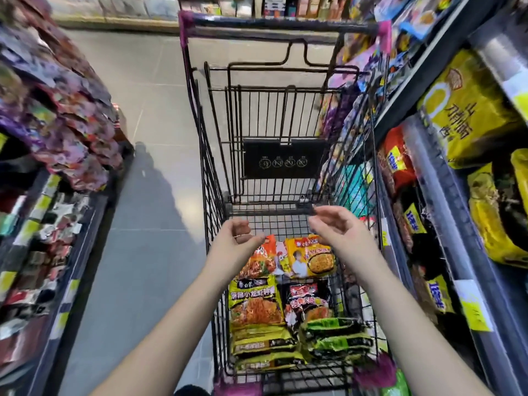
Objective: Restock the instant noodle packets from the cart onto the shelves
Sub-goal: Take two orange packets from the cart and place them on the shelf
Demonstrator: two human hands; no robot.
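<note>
A black wire shopping cart (217, 178) stands in the aisle right in front of me. Several instant noodle packets lie in its basket: a green one (254, 304), a black and red one (307, 300), a yellow one (311, 257), an orange one (257, 261), and stacked green packs (337, 338) nearest me. My left hand (235, 240) and my right hand (340, 228) hover above the packets, fingers loosely curled, holding nothing.
Shelves (428, 178) on the right hold yellow noodle multipacks (468, 110) and red and dark packs (397, 164), with yellow price tags (474, 310). On the left, a rack (57, 281) holds purple and red snack bags (65, 121). Grey floor (143, 195) runs left of the cart.
</note>
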